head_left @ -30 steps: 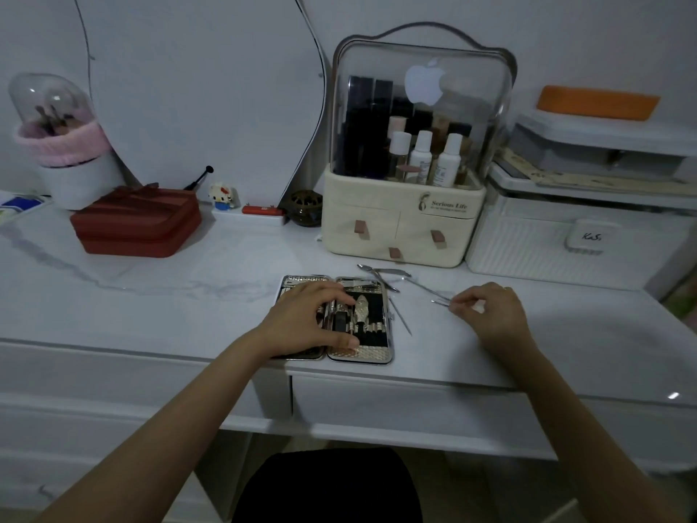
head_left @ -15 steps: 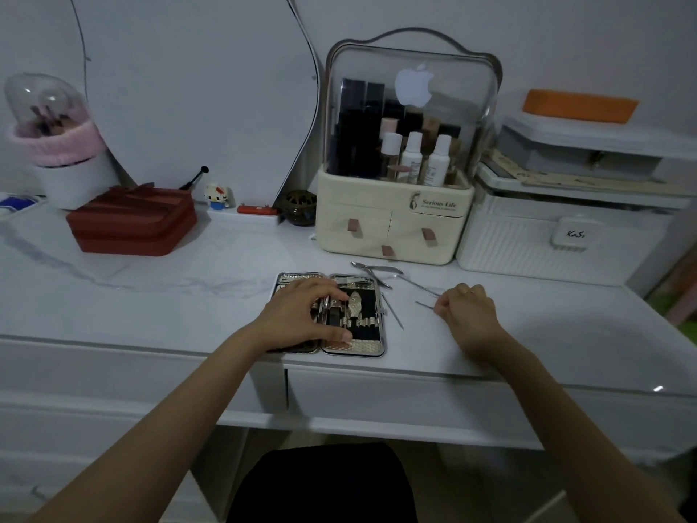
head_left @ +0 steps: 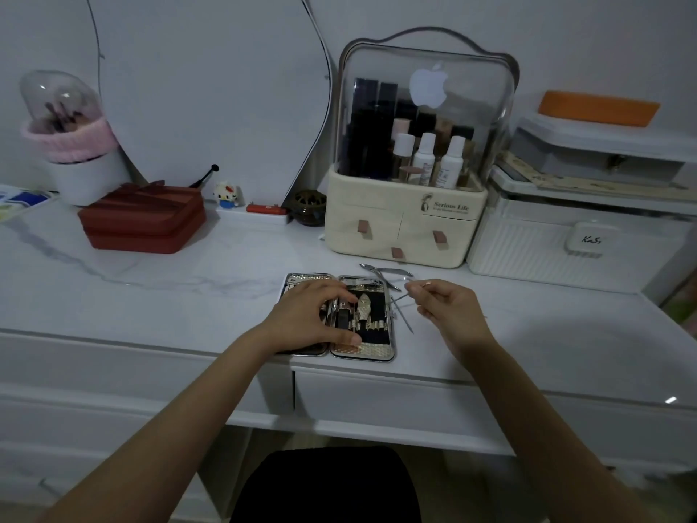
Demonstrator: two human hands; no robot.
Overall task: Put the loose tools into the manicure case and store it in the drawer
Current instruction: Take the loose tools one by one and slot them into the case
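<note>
The manicure case lies open and flat near the front edge of the white desk, several metal tools strapped in its right half. My left hand rests spread over the case's left half and hinge, pressing it down. My right hand hovers just right of the case, fingers pinched on a thin metal tool lifted off the desk. A nipper lies behind the case. One slim pointed tool lies beside the case's right edge. The closed drawer sits below the case.
A cream cosmetic organizer with a clear lid stands right behind the tools. White storage boxes fill the back right. A red case, a brush holder and a mirror stand at the back left.
My right hand has risen off the desk and moved toward the case with the thin tool pinched in it. My left hand has stayed on the case.
</note>
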